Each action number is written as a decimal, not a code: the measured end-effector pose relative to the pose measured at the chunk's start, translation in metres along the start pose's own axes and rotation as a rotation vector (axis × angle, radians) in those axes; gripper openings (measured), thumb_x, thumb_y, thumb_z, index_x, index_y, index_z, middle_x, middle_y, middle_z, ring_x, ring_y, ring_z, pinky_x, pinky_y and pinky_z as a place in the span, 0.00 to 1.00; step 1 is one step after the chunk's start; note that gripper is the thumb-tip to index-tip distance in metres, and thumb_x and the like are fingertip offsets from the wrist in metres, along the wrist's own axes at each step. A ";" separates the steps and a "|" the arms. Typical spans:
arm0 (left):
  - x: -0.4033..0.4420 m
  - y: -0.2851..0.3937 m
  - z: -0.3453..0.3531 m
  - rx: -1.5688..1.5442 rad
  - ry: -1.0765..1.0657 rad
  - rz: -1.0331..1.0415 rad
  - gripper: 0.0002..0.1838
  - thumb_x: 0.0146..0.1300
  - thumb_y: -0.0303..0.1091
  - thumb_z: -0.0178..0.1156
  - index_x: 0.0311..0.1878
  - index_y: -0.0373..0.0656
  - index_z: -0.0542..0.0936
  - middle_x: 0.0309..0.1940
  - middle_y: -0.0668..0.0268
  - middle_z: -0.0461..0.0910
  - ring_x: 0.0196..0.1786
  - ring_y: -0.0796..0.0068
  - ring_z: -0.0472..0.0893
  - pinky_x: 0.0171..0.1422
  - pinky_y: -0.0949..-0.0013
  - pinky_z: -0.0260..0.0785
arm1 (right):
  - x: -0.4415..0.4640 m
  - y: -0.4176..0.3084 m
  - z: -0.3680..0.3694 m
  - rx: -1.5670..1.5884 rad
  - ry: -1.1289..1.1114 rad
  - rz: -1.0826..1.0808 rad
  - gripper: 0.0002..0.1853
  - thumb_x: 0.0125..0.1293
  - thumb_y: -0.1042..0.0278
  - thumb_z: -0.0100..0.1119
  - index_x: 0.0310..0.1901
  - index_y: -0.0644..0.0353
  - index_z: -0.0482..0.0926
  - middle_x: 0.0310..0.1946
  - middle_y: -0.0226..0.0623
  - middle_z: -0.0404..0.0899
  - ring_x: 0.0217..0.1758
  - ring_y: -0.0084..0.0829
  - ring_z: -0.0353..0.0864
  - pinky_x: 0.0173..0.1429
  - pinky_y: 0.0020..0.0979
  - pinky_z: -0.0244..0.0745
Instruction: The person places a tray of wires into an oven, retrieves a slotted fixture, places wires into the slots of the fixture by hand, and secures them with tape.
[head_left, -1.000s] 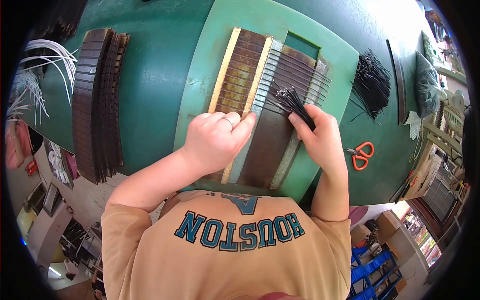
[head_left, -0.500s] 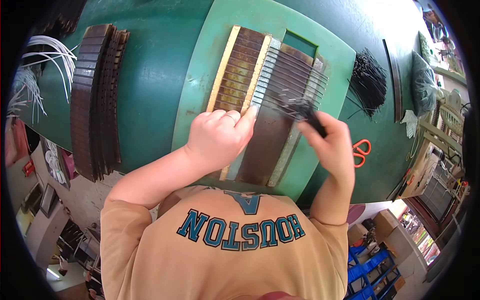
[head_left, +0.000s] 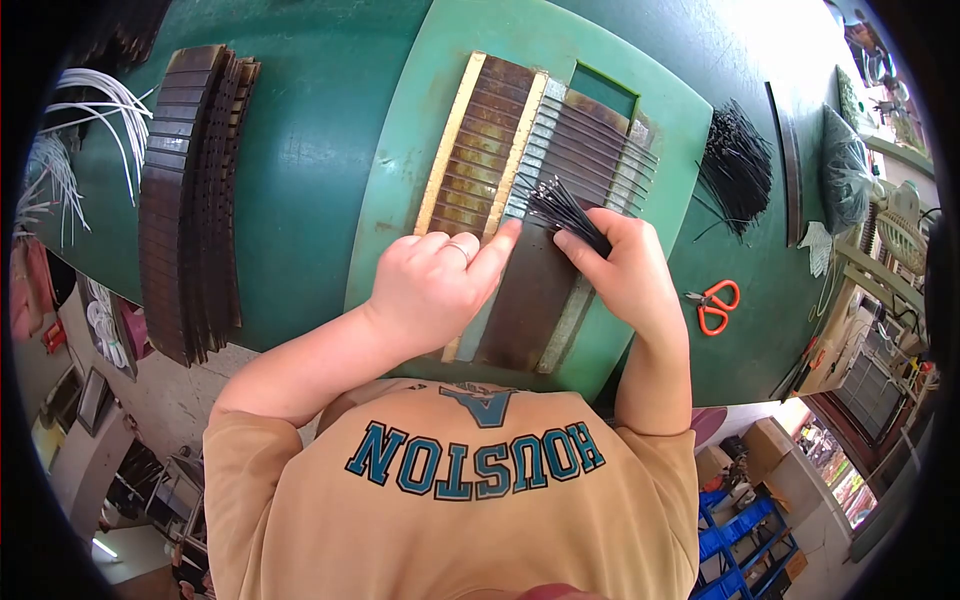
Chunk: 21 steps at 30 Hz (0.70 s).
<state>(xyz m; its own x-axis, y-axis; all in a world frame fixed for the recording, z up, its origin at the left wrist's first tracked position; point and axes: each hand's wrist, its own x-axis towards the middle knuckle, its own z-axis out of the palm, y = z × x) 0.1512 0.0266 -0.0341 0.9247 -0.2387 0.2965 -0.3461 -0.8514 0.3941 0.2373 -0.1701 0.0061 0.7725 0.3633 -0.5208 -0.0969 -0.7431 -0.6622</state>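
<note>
A bundle of thin black wires [head_left: 572, 218] with pale tips is clasped in my right hand [head_left: 632, 265], its tips fanned toward the slotted plate [head_left: 477, 150]. That plate is dark and stained, with two yellow edge strips. Beside it, several black wires [head_left: 595, 140] lie side by side across a brown board [head_left: 530, 300] with pale metal strips. My left hand [head_left: 430, 285] rests over the plate's lower part, fingers curled and index finger stretched to the metal strip by the wire tips. Its thumb and anything under the curled fingers are hidden.
The fixture lies on a light green mat [head_left: 390, 200] on a green table [head_left: 300, 150]. Stacked dark slotted strips [head_left: 190, 200] and white wires [head_left: 110, 110] are left. Right are a black wire pile [head_left: 738, 170], orange-handled scissors [head_left: 715, 307] and a plastic bag [head_left: 845, 170].
My right hand has moved left and slightly down with the wire bundle, bringing its tips near my left index finger. The scissors are now fully in sight. My left hand has barely shifted.
</note>
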 end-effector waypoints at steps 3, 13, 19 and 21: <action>0.003 0.002 -0.001 0.018 -0.056 -0.005 0.21 0.48 0.29 0.65 0.49 0.45 0.84 0.17 0.73 0.66 0.19 0.77 0.70 0.23 0.72 0.64 | -0.002 0.004 -0.002 -0.015 0.005 -0.022 0.09 0.62 0.70 0.62 0.38 0.70 0.80 0.19 0.29 0.73 0.25 0.16 0.65 0.29 0.25 0.65; -0.003 -0.001 0.000 -0.022 -0.032 0.034 0.21 0.48 0.29 0.66 0.49 0.46 0.84 0.17 0.73 0.66 0.19 0.77 0.70 0.22 0.72 0.64 | -0.034 0.018 -0.024 0.365 0.162 -0.030 0.07 0.64 0.72 0.59 0.32 0.67 0.78 0.17 0.24 0.70 0.23 0.16 0.70 0.27 0.23 0.63; -0.009 0.001 -0.005 -0.012 -0.009 0.045 0.13 0.49 0.31 0.67 0.41 0.47 0.84 0.18 0.75 0.69 0.20 0.78 0.72 0.21 0.73 0.63 | -0.009 -0.010 -0.003 0.123 -0.095 0.031 0.08 0.64 0.72 0.60 0.30 0.66 0.76 0.16 0.27 0.73 0.21 0.17 0.70 0.27 0.24 0.64; -0.010 0.001 -0.005 -0.010 -0.002 0.037 0.14 0.49 0.32 0.67 0.41 0.47 0.84 0.18 0.75 0.68 0.20 0.78 0.71 0.21 0.73 0.63 | -0.005 -0.008 -0.001 0.104 -0.101 0.034 0.08 0.63 0.71 0.61 0.30 0.66 0.76 0.16 0.29 0.73 0.21 0.17 0.70 0.26 0.24 0.65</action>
<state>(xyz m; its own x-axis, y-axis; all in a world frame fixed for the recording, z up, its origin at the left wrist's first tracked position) 0.1411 0.0309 -0.0323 0.9117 -0.2707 0.3090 -0.3813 -0.8375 0.3914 0.2345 -0.1671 0.0146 0.7014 0.3977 -0.5916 -0.1903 -0.6953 -0.6931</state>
